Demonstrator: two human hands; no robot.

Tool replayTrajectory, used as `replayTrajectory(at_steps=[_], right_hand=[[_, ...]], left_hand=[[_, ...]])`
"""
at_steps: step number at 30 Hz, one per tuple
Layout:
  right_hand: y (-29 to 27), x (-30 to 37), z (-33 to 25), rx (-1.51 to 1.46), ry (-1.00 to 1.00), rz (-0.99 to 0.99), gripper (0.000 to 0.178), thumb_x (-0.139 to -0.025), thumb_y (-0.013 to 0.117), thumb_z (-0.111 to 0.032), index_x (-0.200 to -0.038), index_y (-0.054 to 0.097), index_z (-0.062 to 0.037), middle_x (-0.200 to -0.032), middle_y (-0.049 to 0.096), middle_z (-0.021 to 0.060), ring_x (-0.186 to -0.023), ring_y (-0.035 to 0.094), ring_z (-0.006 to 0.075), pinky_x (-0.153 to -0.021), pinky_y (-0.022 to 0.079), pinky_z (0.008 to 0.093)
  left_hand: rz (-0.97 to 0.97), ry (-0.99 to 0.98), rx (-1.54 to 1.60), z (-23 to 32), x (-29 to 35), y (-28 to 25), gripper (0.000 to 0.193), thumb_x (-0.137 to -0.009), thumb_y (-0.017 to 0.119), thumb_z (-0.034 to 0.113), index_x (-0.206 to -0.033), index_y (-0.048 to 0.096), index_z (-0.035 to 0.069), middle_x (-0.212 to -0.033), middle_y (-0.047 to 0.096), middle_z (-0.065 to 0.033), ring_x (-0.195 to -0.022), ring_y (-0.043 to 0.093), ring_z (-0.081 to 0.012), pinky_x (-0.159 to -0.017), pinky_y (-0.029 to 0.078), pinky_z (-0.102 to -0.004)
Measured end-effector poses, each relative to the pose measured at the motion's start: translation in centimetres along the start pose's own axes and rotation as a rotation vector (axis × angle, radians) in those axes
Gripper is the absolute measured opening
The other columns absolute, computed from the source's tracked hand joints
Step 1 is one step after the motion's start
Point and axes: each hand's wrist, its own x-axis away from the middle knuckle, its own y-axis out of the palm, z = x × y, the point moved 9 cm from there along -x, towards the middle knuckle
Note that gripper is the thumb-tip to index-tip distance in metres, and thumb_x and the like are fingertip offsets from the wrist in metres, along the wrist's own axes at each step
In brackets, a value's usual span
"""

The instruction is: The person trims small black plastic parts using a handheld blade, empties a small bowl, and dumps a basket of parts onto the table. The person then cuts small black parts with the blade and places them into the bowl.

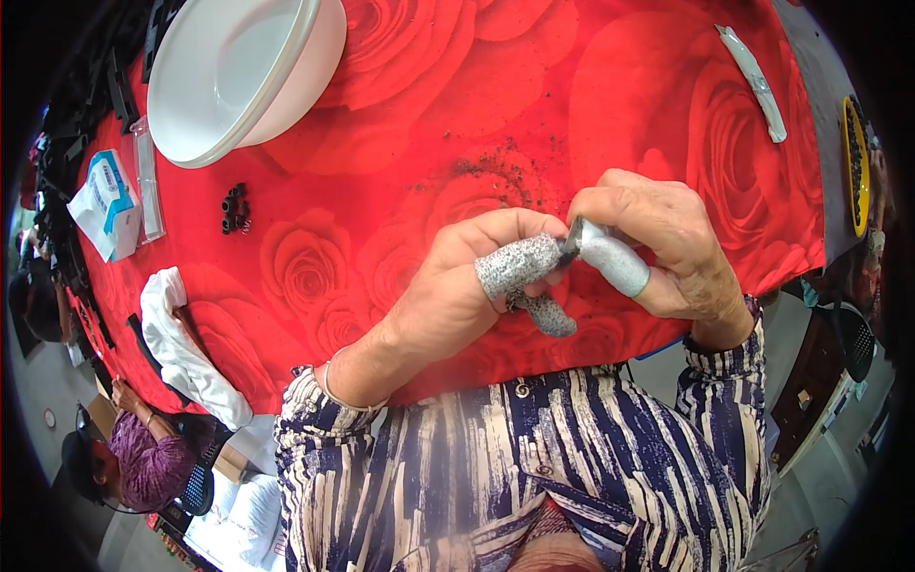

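A small dark part is pinched between the covered fingertips of the left hand and the right hand, both closed on it, above the near edge of the red rose-patterned tablecloth. Grey finger cots are worn on the gripping fingers. Dark crumbs are scattered just behind the hands, and farther left a white bowl and a few black parts are placed.

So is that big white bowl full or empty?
Empty: the white bowl shows only its bare, smooth inside, tilted up on the red tablecloth.

A bench in red rose cloth carries a white bowl, small black parts, dark crumbs, a packet and white cloth.
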Motion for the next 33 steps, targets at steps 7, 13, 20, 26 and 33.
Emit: replayTrajectory(at_steps=[7, 13, 20, 26, 33], right_hand=[[0.5, 0.6, -1.8, 0.043, -0.173, -0.126, 0.020, -0.071, 0.065, -0.008, -0.088, 0.059, -0.0002, -0.065, 0.051, 0.0076, -0.052, 0.052, 0.0203, -0.047, 0.041, 0.0312], [-2.5, 0.3, -2.3, 0.042, -0.150, 0.187, 0.031, -0.064, 0.071, -0.003, -0.093, 0.060, 0.0014, -0.069, 0.055, 0.0079, -0.055, 0.054, 0.0146, -0.045, 0.041, 0.0260], [-0.1, 1.2, -4.5, 0.330, -0.452, 0.311, 0.040, -0.055, 0.070, -0.005, -0.094, 0.062, 0.0037, -0.068, 0.052, 0.0051, -0.051, 0.050, 0.0148, -0.042, 0.038, 0.0270], [0.3, 2.2, -5.3, 0.459, -0.598, 0.400, 0.039, -0.049, 0.061, -0.005, -0.087, 0.061, 0.0059, -0.063, 0.048, 0.0040, -0.047, 0.045, 0.0130, -0.039, 0.034, 0.0263], [0.3, 2.6, -4.8, 0.436, -0.608, 0.402, 0.039, -0.048, 0.062, -0.006, -0.086, 0.058, 0.0042, -0.065, 0.047, 0.0042, -0.048, 0.045, 0.0138, -0.040, 0.035, 0.0269]], left_hand=[[-0.052, 0.157, 0.012, 2.8, -0.3, 0.1, 0.022, -0.088, 0.058, 0.020, -0.099, 0.057, 0.001, -0.076, 0.051, 0.0007, -0.064, 0.042, -0.0073, -0.059, 0.039, -0.0228], [-0.037, 0.123, 0.003, 1.3, -0.2, -0.4, 0.025, -0.087, 0.059, 0.019, -0.105, 0.057, 0.001, -0.083, 0.056, -0.0011, -0.070, 0.050, -0.0084, -0.067, 0.049, -0.0230], [-0.075, 0.022, 0.026, -0.3, -0.3, 0.3, 0.026, -0.088, 0.057, 0.021, -0.107, 0.057, 0.002, -0.095, 0.062, -0.0054, -0.083, 0.060, -0.0130, -0.069, 0.051, -0.0267], [-0.095, 0.002, 0.080, -0.8, -0.2, 0.8, 0.028, -0.088, 0.058, 0.023, -0.106, 0.059, 0.002, -0.090, 0.061, -0.0004, -0.076, 0.051, -0.0057, -0.068, 0.043, -0.0205], [-0.035, -0.038, 0.083, -0.9, -0.4, 0.5, 0.026, -0.089, 0.057, 0.022, -0.105, 0.060, 0.002, -0.089, 0.060, -0.0007, -0.073, 0.051, -0.0063, -0.067, 0.044, -0.0203]])
